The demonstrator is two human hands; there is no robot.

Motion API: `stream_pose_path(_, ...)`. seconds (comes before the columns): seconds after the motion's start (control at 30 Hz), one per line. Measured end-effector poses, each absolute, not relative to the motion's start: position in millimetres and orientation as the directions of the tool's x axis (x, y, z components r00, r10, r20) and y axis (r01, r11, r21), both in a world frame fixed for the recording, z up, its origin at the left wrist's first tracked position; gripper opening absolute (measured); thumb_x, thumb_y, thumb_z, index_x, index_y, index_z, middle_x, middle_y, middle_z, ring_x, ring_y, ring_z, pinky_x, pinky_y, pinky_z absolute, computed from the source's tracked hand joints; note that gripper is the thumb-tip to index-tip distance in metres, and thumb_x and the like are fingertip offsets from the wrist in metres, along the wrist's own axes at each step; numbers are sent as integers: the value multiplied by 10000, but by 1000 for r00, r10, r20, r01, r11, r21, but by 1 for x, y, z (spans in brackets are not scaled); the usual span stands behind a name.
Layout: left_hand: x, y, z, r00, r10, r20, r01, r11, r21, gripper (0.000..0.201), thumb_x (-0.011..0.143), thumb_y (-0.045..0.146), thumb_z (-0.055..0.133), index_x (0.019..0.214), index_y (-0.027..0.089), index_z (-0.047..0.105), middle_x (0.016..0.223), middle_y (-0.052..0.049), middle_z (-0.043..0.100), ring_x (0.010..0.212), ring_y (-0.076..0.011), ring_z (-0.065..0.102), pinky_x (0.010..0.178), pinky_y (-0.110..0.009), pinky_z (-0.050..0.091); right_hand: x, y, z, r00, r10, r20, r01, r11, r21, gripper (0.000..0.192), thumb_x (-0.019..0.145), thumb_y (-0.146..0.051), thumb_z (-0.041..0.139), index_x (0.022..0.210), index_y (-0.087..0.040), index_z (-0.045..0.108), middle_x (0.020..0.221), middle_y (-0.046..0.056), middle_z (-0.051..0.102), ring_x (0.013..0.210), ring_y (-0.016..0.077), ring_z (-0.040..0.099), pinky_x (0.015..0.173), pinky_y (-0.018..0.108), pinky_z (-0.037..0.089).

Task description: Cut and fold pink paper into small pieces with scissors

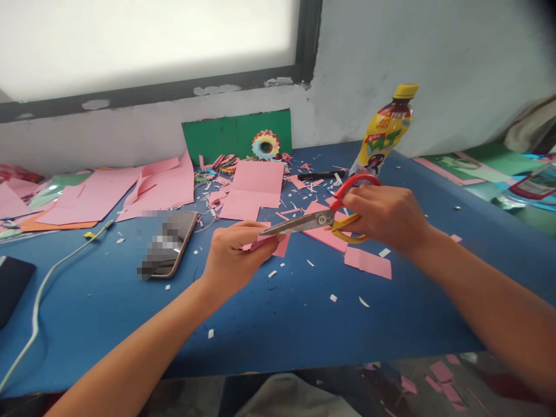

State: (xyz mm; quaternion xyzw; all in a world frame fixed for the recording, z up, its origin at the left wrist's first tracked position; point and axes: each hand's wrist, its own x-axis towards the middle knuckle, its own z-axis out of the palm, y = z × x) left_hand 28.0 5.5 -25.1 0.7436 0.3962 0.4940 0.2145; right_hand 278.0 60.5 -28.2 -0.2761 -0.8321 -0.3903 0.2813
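My right hand (386,217) grips a pair of scissors (313,221) by the red and yellow handles, blades pointing left. In my left hand (237,252) a small piece of pink paper (282,246) is pinched between thumb and fingers. The blade tips lie at that paper, right by my left fingertips; whether they touch it I cannot tell. Beyond my hands a larger pink sheet (256,188) with a notched lower edge rests on the blue table (278,324). Below the scissors lies a small pink rectangle (368,262).
A phone (169,246) and a white cable (56,269) lie on the left, with pink sheets (99,194) behind. At the back stand a green board (221,136), a paper ring (266,145) and a yellow-capped bottle (386,133). Scraps litter the table and floor.
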Motion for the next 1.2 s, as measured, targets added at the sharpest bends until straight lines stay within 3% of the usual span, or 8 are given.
stream_pose_path(0.2, 28, 6, -26, 210, 822, 530, 373, -568, 733, 140, 724, 138, 632, 596, 156, 684, 680, -38, 684, 615, -133, 606, 532, -223, 465, 277, 61, -30, -678, 262, 686, 690, 550, 471, 247, 816, -428, 517, 767, -187, 497, 587, -10, 606, 507, 110, 551, 460, 217, 338)
stream_pose_path(0.53, 29, 6, -26, 199, 832, 517, 387, -552, 739, 149, 715, 143, 632, 577, 156, 684, 666, -40, 683, 600, -134, 597, 510, -217, 454, 276, 60, -31, -691, 280, 666, 679, 568, 465, 160, 817, -310, 516, 710, -191, 506, 532, -22, 571, 463, 89, 491, 456, 222, 305)
stream_pose_path(0.67, 30, 7, -27, 163, 880, 447, 381, -474, 794, 79, 702, 174, 648, 709, 165, 726, 611, -15, 669, 530, -112, 554, 453, -199, 421, 276, 61, -35, -652, 289, 701, 719, 528, 451, 279, 828, -425, 505, 720, -169, 526, 538, 1, 580, 470, 96, 507, 447, 217, 304)
stream_pose_path(0.73, 30, 9, -27, 137, 916, 377, 347, -401, 848, 96, 704, 203, 653, 748, 171, 731, 586, -8, 661, 524, -116, 554, 439, -197, 413, 275, 63, -37, -566, 390, 726, 801, 469, 372, 386, 819, -529, 466, 738, -160, 546, 539, 14, 582, 468, 108, 511, 432, 225, 278)
stream_pose_path(0.8, 30, 12, -29, 147, 945, 292, 307, -325, 895, 115, 713, 240, 654, 762, 170, 730, 601, -15, 664, 535, -120, 560, 436, -195, 411, 275, 67, -39, -414, 586, 697, 903, 360, 234, 440, 782, -593, 465, 779, -165, 565, 554, 17, 585, 471, 127, 508, 433, 235, 252)
stream_pose_path(0.93, 28, 19, -33, 204, 972, 118, 228, -164, 960, 209, 742, 337, 639, 835, 167, 718, 651, -19, 659, 558, -106, 555, 479, -192, 435, 283, 83, -50, -164, 891, 423, 985, 172, 20, 424, 718, -586, 520, 801, -177, 597, 582, 43, 591, 465, 158, 483, 433, 244, 259)
stream_pose_path(1.1, 27, 21, -37, 269, 963, -11, 185, -40, 982, 297, 801, 418, 553, 864, 163, 692, 605, 5, 585, 553, -98, 523, 522, -202, 442, 293, 96, -68, -200, 956, 215, 974, 218, -63, 412, 734, -552, 501, 792, -166, 631, 660, 72, 595, 558, 189, 529, 485, 283, 364)
stream_pose_path(1.2, 30, 19, -40, 288, 957, 34, 254, -110, 961, 336, 841, 416, 482, 798, 149, 683, 553, 5, 545, 524, -111, 504, 476, -206, 403, 277, 84, -68, -290, 889, 356, 920, 361, -153, 316, 792, -416, 480, 894, -157, 631, 856, 107, 595, 785, 228, 559, 667, 345, 430)
